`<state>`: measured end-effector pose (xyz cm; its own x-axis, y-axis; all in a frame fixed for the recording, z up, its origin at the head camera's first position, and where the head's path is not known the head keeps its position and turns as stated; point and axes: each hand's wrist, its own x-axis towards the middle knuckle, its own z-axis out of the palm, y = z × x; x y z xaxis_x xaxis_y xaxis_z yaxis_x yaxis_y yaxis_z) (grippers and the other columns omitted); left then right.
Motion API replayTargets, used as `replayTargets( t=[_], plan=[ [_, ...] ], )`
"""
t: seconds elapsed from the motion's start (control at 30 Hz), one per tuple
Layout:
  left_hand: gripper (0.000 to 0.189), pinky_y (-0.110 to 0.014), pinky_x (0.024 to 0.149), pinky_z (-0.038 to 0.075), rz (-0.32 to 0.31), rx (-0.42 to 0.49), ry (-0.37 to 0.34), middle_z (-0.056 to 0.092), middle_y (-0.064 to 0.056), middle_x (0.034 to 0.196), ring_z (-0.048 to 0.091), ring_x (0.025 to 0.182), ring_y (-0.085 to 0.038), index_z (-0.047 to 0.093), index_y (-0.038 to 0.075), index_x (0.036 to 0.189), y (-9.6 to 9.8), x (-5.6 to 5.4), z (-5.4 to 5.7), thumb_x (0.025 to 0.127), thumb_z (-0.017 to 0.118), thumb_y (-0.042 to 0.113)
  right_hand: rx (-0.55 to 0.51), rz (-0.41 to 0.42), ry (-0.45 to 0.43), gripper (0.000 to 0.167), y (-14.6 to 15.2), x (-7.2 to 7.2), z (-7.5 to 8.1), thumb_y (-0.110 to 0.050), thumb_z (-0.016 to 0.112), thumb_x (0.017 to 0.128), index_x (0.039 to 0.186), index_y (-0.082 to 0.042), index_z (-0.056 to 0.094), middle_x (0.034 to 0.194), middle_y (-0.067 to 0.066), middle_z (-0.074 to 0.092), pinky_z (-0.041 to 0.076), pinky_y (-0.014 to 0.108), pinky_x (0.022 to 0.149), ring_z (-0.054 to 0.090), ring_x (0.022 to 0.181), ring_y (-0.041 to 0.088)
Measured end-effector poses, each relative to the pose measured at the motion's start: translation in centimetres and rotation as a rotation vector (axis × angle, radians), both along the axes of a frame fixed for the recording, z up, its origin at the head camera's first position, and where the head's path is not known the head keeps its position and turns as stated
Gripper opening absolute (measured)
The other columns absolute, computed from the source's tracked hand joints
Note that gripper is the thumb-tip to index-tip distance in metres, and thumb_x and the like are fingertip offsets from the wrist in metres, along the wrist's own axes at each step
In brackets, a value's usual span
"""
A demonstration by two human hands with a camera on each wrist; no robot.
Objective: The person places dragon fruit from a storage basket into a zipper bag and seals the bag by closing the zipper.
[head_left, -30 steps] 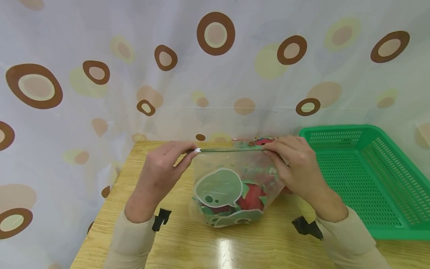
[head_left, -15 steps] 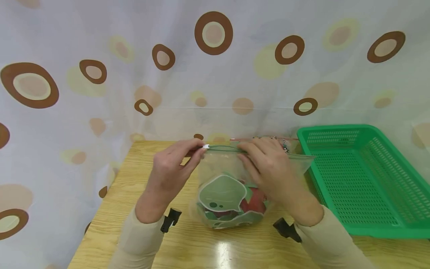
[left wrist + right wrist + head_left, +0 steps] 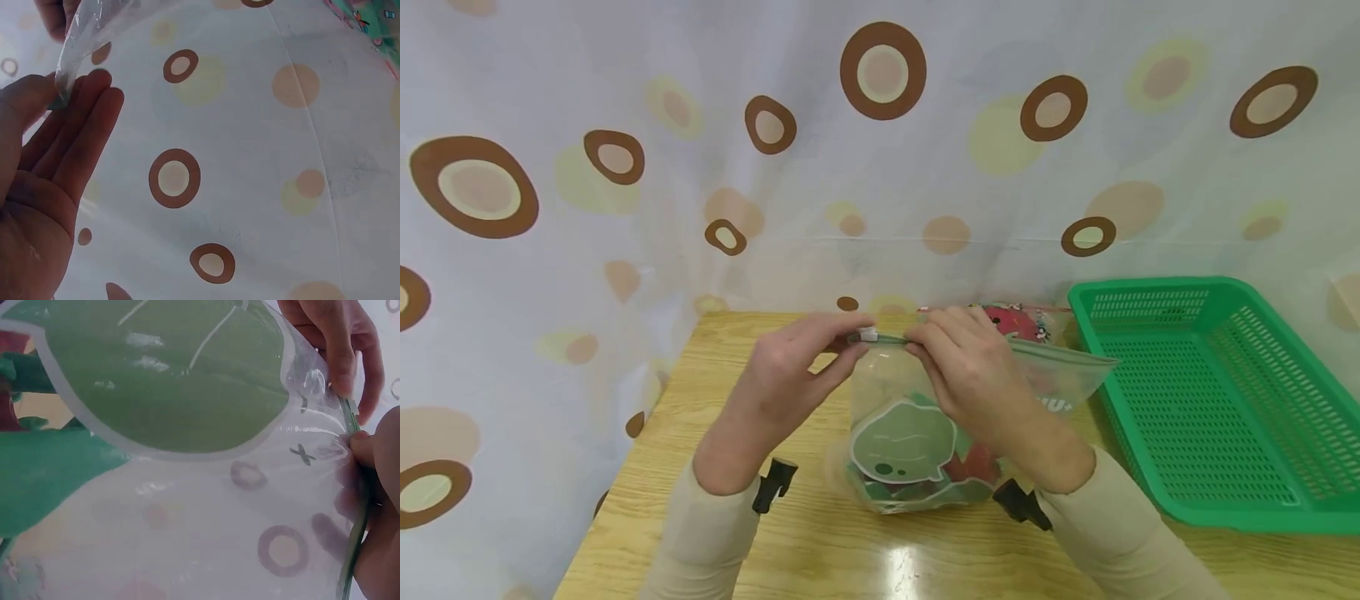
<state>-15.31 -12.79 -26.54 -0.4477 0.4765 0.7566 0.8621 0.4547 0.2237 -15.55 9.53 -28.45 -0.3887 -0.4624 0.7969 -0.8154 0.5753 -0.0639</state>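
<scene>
A clear zip bag (image 3: 902, 442) printed with green shapes stands on the wooden table, with red and green contents showing through its lower part. My left hand (image 3: 782, 375) pinches the left end of its green zip strip, beside a white slider (image 3: 868, 334). Just to the right, my right hand (image 3: 973, 371) pinches the same strip between thumb and fingers. In the right wrist view the strip runs down past the right hand's thumb (image 3: 362, 447). In the left wrist view a bag corner (image 3: 59, 100) sits between the left thumb and fingers. The strip's right end sticks out loose past the right hand.
Behind the held bag lies another zip bag (image 3: 1011, 321) with a red, patterned print. A green plastic basket (image 3: 1150, 517) with perforated walls stands on the table (image 3: 820, 542) at the right. A patterned curtain (image 3: 820, 192) hangs behind the table.
My right hand has slid left along the zip strip from its right end to close beside my left hand. My left hand and the slider have shifted slightly right.
</scene>
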Motion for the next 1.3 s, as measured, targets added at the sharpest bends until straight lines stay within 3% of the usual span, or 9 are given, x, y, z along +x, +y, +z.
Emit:
replayTargets(
  t=[0.3,0.53,0.73,0.87,1.1,1.3],
  plan=[
    [0.031,-0.018,0.073,0.058,-0.057,-0.013,-0.068,0.075,-0.003,0.101,0.073,0.084,-0.010,0.069,0.007,0.115,-0.28,-0.10,0.06,0.085,0.077,0.007,0.031,0.032,-0.064,0.026,0.63,0.10,0.38,-0.019,0.049,0.105,0.095,-0.002,0.065,0.092,0.008,0.068,0.045,0.035,0.072,0.059,0.086,0.025],
    [0.029,-0.016,0.066,0.056,-0.075,-0.037,-0.020,0.076,-0.002,0.099,0.070,0.077,-0.008,0.071,0.007,0.112,-0.07,-0.41,0.13,0.084,0.078,0.007,0.039,0.060,-0.060,0.032,0.75,-0.05,0.29,-0.022,0.044,0.107,0.098,0.000,0.066,0.095,0.010,0.069,0.046,0.037,0.075,0.061,0.090,0.026],
    [0.025,-0.017,0.065,0.057,-0.060,0.011,0.004,0.078,-0.001,0.094,0.072,0.074,-0.008,0.074,0.008,0.107,0.20,-0.23,0.03,0.083,0.079,0.007,0.016,0.091,-0.050,0.037,0.46,-0.18,0.19,-0.030,0.043,0.107,0.103,-0.002,0.067,0.089,0.006,0.068,0.040,0.032,0.068,0.058,0.083,0.022],
    [0.025,-0.014,0.063,0.056,-0.088,0.049,0.001,0.078,-0.002,0.093,0.073,0.073,-0.008,0.076,0.007,0.105,0.22,-0.29,-0.15,0.081,0.080,0.005,0.007,0.103,-0.045,0.032,0.28,-0.12,0.21,-0.029,0.048,0.105,0.101,-0.005,0.068,0.085,0.002,0.067,0.037,0.031,0.067,0.053,0.075,0.018],
    [0.024,-0.014,0.066,0.058,-0.179,0.129,-0.050,0.078,-0.010,0.091,0.076,0.078,-0.015,0.077,0.000,0.102,0.15,-0.30,-0.19,0.078,0.080,-0.004,0.003,0.108,-0.022,0.037,0.15,-0.22,0.22,-0.029,0.044,0.107,0.096,-0.006,0.070,0.081,0.002,0.066,0.039,0.032,0.069,0.051,0.072,0.018],
    [0.024,-0.014,0.068,0.057,-0.133,0.015,0.012,0.077,-0.004,0.095,0.074,0.080,-0.011,0.076,0.006,0.104,0.26,-0.25,0.19,0.081,0.080,0.003,-0.017,0.132,-0.041,0.039,0.22,-0.12,0.46,-0.029,0.044,0.107,0.091,-0.006,0.070,0.080,0.002,0.068,0.038,0.032,0.070,0.049,0.070,0.018]
  ],
)
